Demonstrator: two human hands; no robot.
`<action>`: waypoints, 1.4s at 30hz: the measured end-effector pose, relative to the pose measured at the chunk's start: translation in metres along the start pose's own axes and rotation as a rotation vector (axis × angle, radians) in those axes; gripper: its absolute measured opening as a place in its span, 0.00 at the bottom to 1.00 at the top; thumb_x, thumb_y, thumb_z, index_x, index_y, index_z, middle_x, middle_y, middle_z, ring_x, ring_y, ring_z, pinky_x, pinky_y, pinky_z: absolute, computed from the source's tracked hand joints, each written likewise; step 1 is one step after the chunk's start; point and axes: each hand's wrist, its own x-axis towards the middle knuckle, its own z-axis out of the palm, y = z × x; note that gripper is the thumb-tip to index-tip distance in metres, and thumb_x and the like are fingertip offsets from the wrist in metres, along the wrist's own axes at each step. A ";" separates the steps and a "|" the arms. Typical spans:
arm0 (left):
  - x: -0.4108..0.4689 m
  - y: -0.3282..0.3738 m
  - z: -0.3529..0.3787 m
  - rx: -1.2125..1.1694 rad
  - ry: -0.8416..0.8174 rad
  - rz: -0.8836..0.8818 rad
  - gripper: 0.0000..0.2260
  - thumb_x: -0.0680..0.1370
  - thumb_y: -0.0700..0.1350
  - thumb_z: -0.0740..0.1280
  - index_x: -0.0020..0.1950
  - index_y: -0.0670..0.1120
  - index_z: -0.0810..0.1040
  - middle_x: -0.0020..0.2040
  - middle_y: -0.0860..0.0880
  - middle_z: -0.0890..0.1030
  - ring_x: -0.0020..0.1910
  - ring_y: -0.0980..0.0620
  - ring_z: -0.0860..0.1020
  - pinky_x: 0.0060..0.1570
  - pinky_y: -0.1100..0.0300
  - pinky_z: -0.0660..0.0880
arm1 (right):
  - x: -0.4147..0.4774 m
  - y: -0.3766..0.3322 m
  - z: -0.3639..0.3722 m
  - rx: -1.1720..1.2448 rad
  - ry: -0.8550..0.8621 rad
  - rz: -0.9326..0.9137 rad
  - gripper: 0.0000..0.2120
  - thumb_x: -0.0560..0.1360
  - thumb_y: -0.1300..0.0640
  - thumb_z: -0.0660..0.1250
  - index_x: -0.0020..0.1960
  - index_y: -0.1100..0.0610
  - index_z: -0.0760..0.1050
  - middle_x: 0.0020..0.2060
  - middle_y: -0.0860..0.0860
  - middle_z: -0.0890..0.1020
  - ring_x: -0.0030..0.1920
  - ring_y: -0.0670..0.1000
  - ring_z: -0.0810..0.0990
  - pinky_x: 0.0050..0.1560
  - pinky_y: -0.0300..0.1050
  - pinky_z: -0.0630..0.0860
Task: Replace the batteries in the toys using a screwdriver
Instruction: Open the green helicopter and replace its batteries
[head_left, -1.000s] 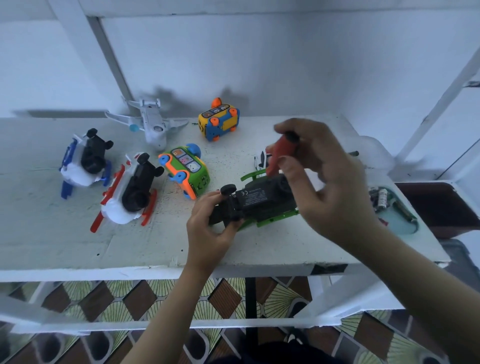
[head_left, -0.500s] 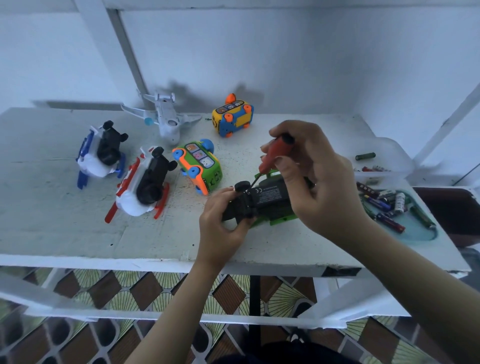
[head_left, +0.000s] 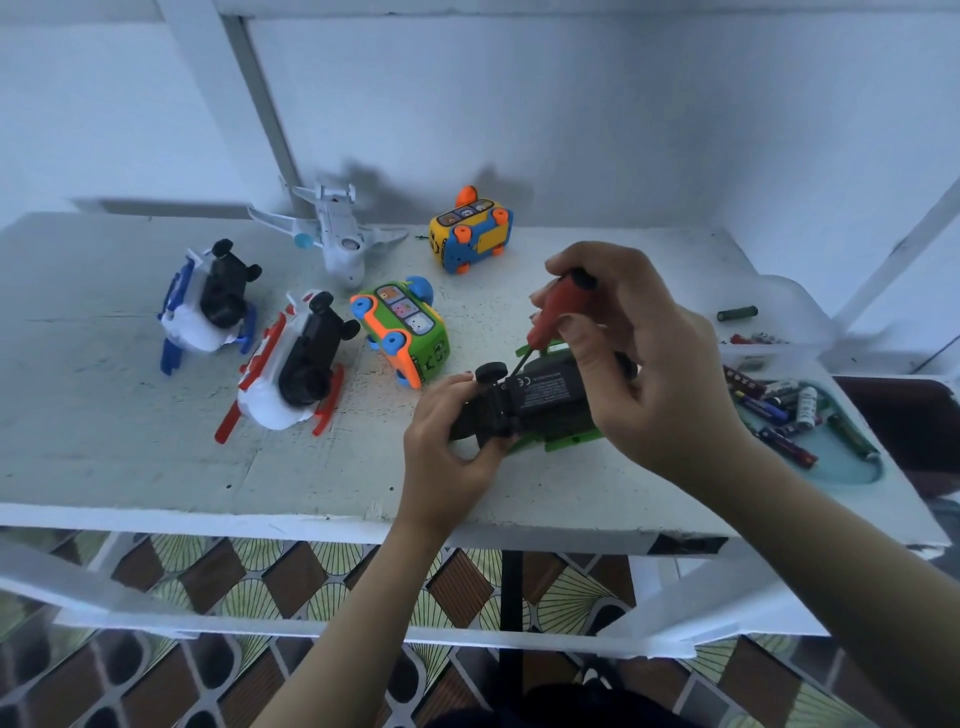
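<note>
Steeply slanted, the screwdriver (head_left: 558, 312) points down-left into the upturned toy (head_left: 545, 391).

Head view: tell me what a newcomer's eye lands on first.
First, the hands at mid-table: the right hand holds a red screwdriver, its tip at the black underside of a green toy that the left hand grips. Next come five bright toys lying to the left on the table, and batteries in a tray at the right edge.
</note>
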 end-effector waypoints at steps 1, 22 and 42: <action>0.000 0.000 0.000 -0.001 -0.002 -0.001 0.21 0.68 0.49 0.73 0.58 0.40 0.78 0.57 0.52 0.77 0.58 0.56 0.74 0.56 0.57 0.76 | 0.000 0.000 0.000 0.005 0.000 0.005 0.13 0.78 0.67 0.59 0.62 0.59 0.69 0.46 0.55 0.81 0.45 0.47 0.83 0.47 0.43 0.81; 0.000 -0.001 0.001 -0.013 -0.007 -0.008 0.20 0.68 0.47 0.72 0.57 0.39 0.79 0.56 0.50 0.78 0.59 0.54 0.75 0.56 0.54 0.76 | 0.007 0.003 0.002 -0.094 -0.160 -0.060 0.18 0.78 0.63 0.59 0.65 0.50 0.64 0.48 0.48 0.79 0.47 0.49 0.80 0.46 0.46 0.78; -0.002 -0.002 0.001 -0.060 -0.003 -0.010 0.19 0.69 0.48 0.73 0.57 0.44 0.77 0.57 0.51 0.77 0.60 0.55 0.75 0.57 0.54 0.77 | 0.030 -0.002 0.008 0.030 -0.071 -0.080 0.20 0.74 0.62 0.70 0.65 0.58 0.74 0.40 0.49 0.74 0.41 0.43 0.76 0.46 0.40 0.78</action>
